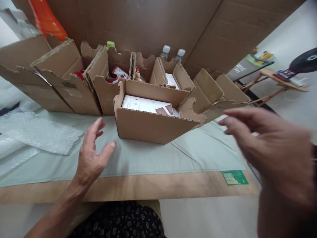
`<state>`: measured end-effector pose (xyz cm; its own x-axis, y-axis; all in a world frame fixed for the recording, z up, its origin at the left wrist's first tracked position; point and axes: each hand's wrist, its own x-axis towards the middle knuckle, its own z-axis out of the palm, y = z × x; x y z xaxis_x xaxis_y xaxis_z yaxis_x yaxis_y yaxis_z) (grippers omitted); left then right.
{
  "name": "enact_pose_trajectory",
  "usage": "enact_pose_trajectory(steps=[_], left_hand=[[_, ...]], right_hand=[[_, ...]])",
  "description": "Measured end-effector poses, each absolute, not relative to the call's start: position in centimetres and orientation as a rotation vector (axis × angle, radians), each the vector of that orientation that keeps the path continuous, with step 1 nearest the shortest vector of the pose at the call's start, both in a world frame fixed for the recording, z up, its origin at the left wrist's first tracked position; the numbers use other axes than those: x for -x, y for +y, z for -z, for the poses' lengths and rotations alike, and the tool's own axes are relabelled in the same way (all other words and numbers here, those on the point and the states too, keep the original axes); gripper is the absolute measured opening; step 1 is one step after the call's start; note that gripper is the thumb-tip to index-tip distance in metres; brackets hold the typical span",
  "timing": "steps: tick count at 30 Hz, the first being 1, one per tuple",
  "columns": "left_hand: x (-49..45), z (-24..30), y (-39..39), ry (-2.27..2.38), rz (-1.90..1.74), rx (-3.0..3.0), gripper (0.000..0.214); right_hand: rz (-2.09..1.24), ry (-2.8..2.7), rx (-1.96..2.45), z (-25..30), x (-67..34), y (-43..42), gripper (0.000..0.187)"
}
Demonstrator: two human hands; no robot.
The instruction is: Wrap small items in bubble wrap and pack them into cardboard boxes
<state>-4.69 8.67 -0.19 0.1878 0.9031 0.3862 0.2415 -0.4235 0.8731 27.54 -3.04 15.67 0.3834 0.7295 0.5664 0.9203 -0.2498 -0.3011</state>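
My left hand [91, 155] hovers open above the pale cloth, fingers spread, just left of a small open cardboard box [151, 125] holding a white card or packet [146, 104]. On the right, my right hand [267, 145] is raised, blurred by motion, with fingers stretched out and nothing in it. It sits beside the box's right flap. Neither hand touches the box.
Several more open cardboard boxes [74, 89] stand in a row behind, holding snack packets [119, 73]. Two clear bottles [172, 54] and an orange bottle [47, 19] stand at the back against a big cardboard sheet. Bubble wrap [37, 132] lies at left. A green sticker [234, 177] marks the table edge.
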Motion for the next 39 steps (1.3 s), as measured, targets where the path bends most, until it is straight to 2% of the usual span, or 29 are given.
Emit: enact_pose_trajectory(steps=[4, 6, 8, 13, 17, 21, 26, 30, 34, 39], left_hand=[[1.6, -0.7, 11.5, 0.869, -1.158, -1.673, 0.090], [0.0, -0.7, 11.5, 0.814, -1.112, -1.620, 0.089], [0.1, -0.5, 10.1, 0.801, -1.076, -1.594, 0.083], [7.1, 0.9, 2.7, 0.991, -1.036, -1.534, 0.070], [11.2, 0.2, 1.2, 1.116, -1.264, -1.428, 0.070], [8.2, -1.3, 4.3, 1.083, -1.310, -1.484, 0.072], [4.5, -0.7, 3.3, 0.922, -1.109, -1.620, 0.062], [5.8, 0.5, 1.9, 0.942, -1.163, -1.548, 0.066], [7.0, 1.0, 3.0, 0.933, -1.189, -1.500, 0.066], [6.5, 1.7, 2.0, 1.112, -1.135, -1.405, 0.069]], right_hand=[[-0.219, -1.435, 1.889, -8.0, -27.2, -2.5, 0.050], [-0.342, -1.415, 1.835, -5.1, -26.1, -1.7, 0.061], [-0.328, -1.351, 1.825, -3.5, -24.6, -2.1, 0.061], [-0.268, -1.378, 1.761, -2.8, -19.4, -5.9, 0.042], [-0.393, -1.566, 1.565, -3.4, -16.4, -3.7, 0.048], [-0.389, -1.450, 1.603, -4.0, -17.7, -1.4, 0.046], [-0.141, -1.277, 1.757, -3.1, -19.0, -7.0, 0.043], [-0.054, -1.391, 1.726, -0.9, -17.8, -10.8, 0.060], [-0.095, -1.518, 1.590, 0.7, -20.2, -11.2, 0.076], [-0.329, -1.602, 1.485, 0.3, -24.9, -8.5, 0.120]])
